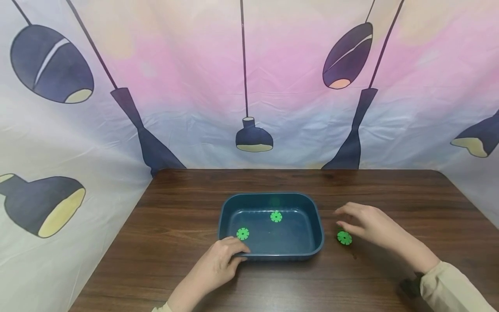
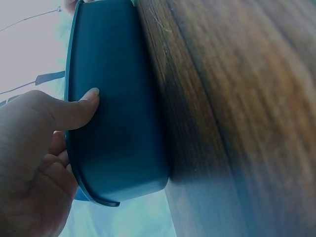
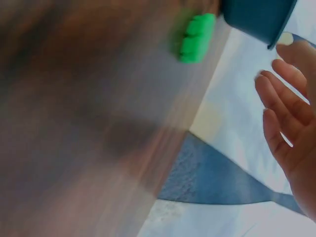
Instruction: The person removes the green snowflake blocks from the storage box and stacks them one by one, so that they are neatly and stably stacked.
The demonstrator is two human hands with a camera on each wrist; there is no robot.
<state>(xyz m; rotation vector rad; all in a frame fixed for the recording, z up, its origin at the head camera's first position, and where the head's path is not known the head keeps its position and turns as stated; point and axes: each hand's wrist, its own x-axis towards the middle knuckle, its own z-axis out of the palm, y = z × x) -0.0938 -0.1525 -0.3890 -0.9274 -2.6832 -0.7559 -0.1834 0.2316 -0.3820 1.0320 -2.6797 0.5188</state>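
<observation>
A dark brown wood-grain desk (image 1: 175,208) with rounded far corners stands before a wrinkled cloth (image 1: 195,65) in pink, pale blue and cream, printed with dark hanging lamps (image 1: 254,136). A soft sheen (image 1: 273,288) lights the desk's nearer part.

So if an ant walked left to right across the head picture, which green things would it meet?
Near green disc in the blue tray → far green disc in the same tray → loose green disc on the table.
</observation>
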